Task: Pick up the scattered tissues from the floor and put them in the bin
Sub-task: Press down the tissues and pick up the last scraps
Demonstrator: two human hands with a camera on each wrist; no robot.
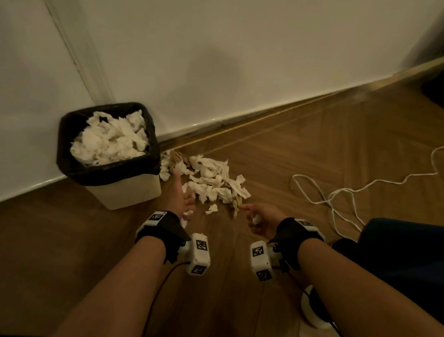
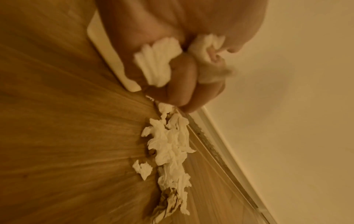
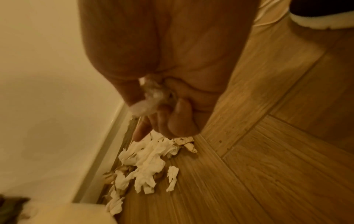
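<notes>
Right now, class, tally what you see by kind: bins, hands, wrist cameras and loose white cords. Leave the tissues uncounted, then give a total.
Bin: 1
Hands: 2, the left hand and the right hand, each gripping tissue
Wrist cameras: 2, the left wrist camera and the right wrist camera
White cord: 1
Total: 6

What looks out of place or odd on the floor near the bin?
A heap of torn white tissues lies on the wooden floor beside the bin, with some brownish, stained-looking scraps mixed in. The bin is already piled to its rim. A loose white cable also trails across the floor.
</notes>
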